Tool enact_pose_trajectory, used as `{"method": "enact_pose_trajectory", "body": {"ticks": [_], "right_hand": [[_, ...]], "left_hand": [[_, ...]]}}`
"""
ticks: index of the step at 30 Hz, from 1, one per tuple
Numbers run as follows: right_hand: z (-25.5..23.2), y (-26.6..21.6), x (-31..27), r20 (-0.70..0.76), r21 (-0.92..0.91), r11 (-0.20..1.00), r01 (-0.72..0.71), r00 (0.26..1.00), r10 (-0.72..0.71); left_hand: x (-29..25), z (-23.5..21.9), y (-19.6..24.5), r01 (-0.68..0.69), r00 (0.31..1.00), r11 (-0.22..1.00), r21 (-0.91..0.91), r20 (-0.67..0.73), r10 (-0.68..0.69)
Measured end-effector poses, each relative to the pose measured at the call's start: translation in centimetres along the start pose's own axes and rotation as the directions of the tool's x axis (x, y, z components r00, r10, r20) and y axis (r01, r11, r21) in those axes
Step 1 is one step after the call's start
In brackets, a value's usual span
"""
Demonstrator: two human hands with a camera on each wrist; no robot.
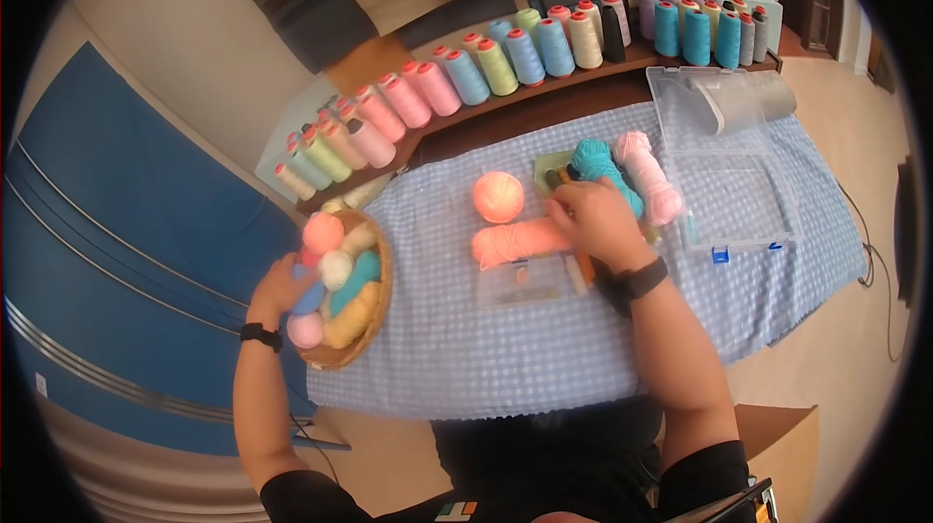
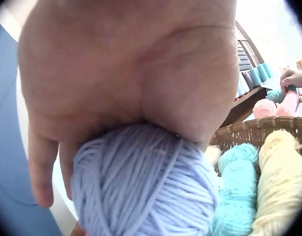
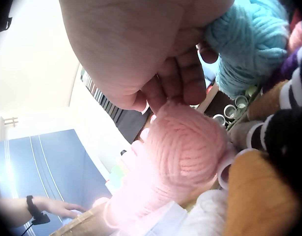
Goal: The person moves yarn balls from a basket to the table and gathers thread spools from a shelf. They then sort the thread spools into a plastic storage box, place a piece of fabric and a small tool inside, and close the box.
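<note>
My left hand [image 1: 283, 288] [image 2: 131, 69] is at the left side of the wicker basket [image 1: 381, 301], gripping a light blue yarn ball [image 1: 308, 299] [image 2: 146, 184]; some fingers are hidden behind it. My right hand [image 1: 604, 224] [image 3: 151, 49] pinches the right end of a peach yarn skein [image 1: 517, 242] [image 3: 183, 147] lying on the checked cloth. Just behind that skein sits a round peach ball [image 1: 499, 196]. Next to my right hand lie a teal skein [image 1: 595, 161] [image 3: 251, 46] and a pale pink skein [image 1: 646, 176].
More yarn balls and a yellow skein [image 1: 352, 317] fill the basket. A clear lidded box [image 1: 743, 194] stands open at the right, and a small clear case [image 1: 520, 287] lies before the peach skein. Thread cones [image 1: 468, 78] line the shelf behind.
</note>
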State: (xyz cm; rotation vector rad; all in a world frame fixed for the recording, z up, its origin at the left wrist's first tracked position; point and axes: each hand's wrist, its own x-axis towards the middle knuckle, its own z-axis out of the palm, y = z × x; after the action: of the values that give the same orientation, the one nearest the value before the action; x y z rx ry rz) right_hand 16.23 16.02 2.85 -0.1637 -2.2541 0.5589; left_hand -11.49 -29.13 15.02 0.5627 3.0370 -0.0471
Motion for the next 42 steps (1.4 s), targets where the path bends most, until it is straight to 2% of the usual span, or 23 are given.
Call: {"method": "enact_pose_trajectory", "body": {"ticks": [7,10,13,16,19,22,25,28,31,34,37,42], "right_hand": [[-0.1,0.1,-0.1,-0.008,0.010,1.000,0.005,1.000,-0.005],[-0.1,0.1,-0.1,-0.021,0.002,1.000,0.011,1.000,-0.011],[0.1,0.2,-0.2,-0.064,0.010,1.000,0.028,0.998,-0.027],[0.1,0.1,-0.2,-0.034,-0.010,1.000,0.013,0.999,-0.013],[0.2,0.1,-0.1,-0.042,-0.006,1.000,0.017,0.999,-0.018],[-0.1,-0.3,-0.1,-0.036,-0.015,1.000,0.001,0.999,-0.002],[-0.1,-0.2,-0.1,-0.028,-0.017,1.000,0.008,1.000,-0.008],[-0.2,-0.2,-0.2,-0.015,-0.014,1.000,0.007,1.000,-0.007],[-0.4,-0.4,-0.2,-0.027,-0.006,1.000,0.010,1.000,-0.010],[-0.4,-0.4,-0.2,-0.025,-0.011,1.000,0.005,1.000,-0.006],[-0.1,0.0,-0.4,-0.031,-0.008,1.000,0.010,0.999,-0.010],[0.0,0.0,-0.3,-0.024,-0.001,1.000,0.020,1.000,-0.020]], "left_hand": [[-1.2,-1.5,1.2,-0.110,0.992,0.994,-0.018,0.067,0.111],[-1.4,-1.2,1.3,-0.122,0.992,0.992,-0.025,0.012,0.122],[-2.3,-2.0,2.1,-0.103,0.992,0.995,0.018,-0.073,0.104],[-2.4,-2.6,2.6,-0.183,0.946,0.983,0.023,-0.268,0.183],[-3.3,-4.1,6.3,-0.245,0.903,0.968,-0.045,-0.375,0.211],[-3.0,-3.7,9.4,-0.425,0.835,0.902,-0.081,-0.420,0.355],[-3.0,-2.8,13.7,-0.524,0.811,0.848,-0.072,-0.345,0.472],[-2.3,-1.2,16.8,-0.637,0.732,0.771,0.007,-0.309,0.607],[-0.6,0.7,19.1,-0.717,0.685,0.696,-0.052,-0.238,0.688],[-0.1,1.7,21.0,-0.729,0.679,0.683,-0.046,-0.175,0.713],[0.4,2.8,22.1,-0.696,0.718,0.706,-0.131,-0.092,0.690],[0.8,4.1,22.7,-0.742,0.670,0.663,-0.103,-0.073,0.739]]}}
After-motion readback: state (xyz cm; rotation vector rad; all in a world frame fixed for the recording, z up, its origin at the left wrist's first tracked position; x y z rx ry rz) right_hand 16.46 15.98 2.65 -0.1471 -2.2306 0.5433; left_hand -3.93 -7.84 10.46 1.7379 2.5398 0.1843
